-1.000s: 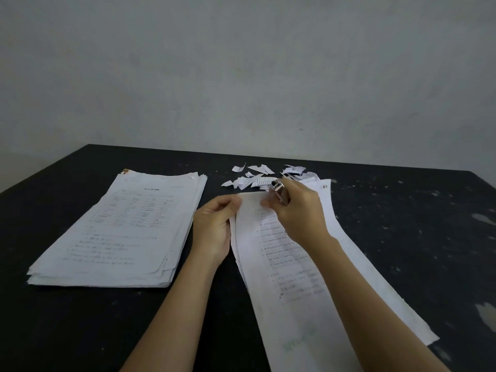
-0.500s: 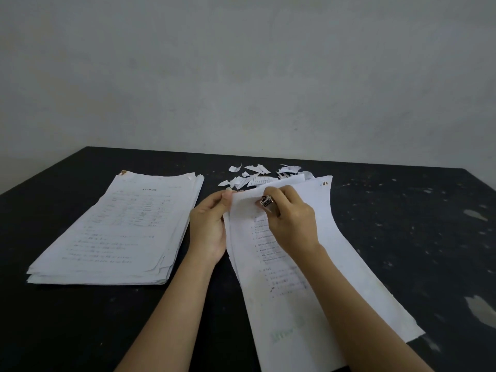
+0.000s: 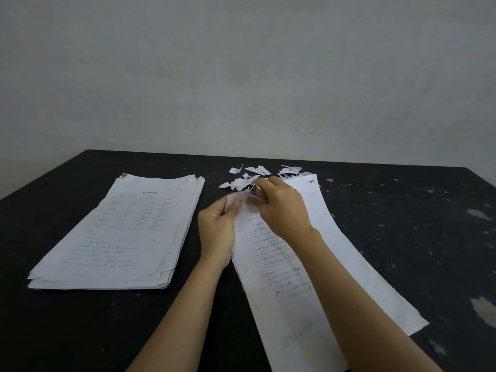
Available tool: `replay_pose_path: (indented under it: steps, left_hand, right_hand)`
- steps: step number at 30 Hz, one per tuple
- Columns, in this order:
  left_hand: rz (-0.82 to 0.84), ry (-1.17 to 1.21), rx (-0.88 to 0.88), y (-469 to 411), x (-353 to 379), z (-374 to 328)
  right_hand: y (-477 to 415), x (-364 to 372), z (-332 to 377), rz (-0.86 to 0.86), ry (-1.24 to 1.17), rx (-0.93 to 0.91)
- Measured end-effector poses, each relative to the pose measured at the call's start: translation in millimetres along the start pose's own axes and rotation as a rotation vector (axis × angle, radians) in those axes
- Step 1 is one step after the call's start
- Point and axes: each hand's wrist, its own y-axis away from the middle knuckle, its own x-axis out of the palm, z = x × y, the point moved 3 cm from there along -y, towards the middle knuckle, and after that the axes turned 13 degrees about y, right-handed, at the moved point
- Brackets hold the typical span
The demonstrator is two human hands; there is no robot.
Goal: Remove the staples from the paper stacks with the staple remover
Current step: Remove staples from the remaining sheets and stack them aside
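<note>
A stapled paper stack [image 3: 281, 264] lies lengthwise on the black table [image 3: 80, 331] in front of me. My left hand [image 3: 218, 229] pinches its upper left corner, thumb on top. My right hand [image 3: 281, 210] grips a small metal staple remover [image 3: 256, 190] held at that same corner; its jaws are partly hidden by my fingers. Beneath this stack lies another white sheet [image 3: 362, 264], which juts out to the right. The staple itself cannot be seen.
A thick pile of printed papers [image 3: 120, 232] rests on the left of the table. Several torn paper scraps [image 3: 257, 174] lie scattered just beyond my hands. The far table edge meets a plain grey wall [image 3: 241, 76].
My left hand has curled tighter round the stack's corner and lifted it slightly. My right hand with the staple remover has shifted a little over that corner.
</note>
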Motion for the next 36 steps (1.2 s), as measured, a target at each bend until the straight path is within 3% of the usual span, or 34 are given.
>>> replay_pose_path:
  steps: [3,8,10,14,19,22,26,36]
  left_hand:
    - [-0.067,0.043,-0.052,-2,-2,1]
    - [-0.118,0.132,-0.196,-4,-1,5]
    - [-0.142,0.151,-0.235,-6,-3,6]
    - [-0.182,0.200,-0.245,-8,-7,7]
    - [-0.186,0.267,-0.233,-8,-9,6]
    - [-0.163,0.269,-0.200,-8,-7,6]
    - [-0.144,0.233,-0.156,-8,-7,6]
    - [-0.126,0.250,-0.088,-9,-6,3]
  right_hand:
    - [-5,3,-2,0.065,-0.153,0.152]
    - [-2,10,-3,0.240,-0.675,0.690]
    - [-1,9,1,0.347,-0.827,0.760]
    - [4,10,7,0.475,-0.979,0.619]
    - [23,16,11,0.371,-0.694,0.602]
    - [34,18,13,0.431,-0.808,0.655]
    - [40,19,16,0.534,-0.903,0.565]
    - [43,23,17,0.392,-0.895,0.476]
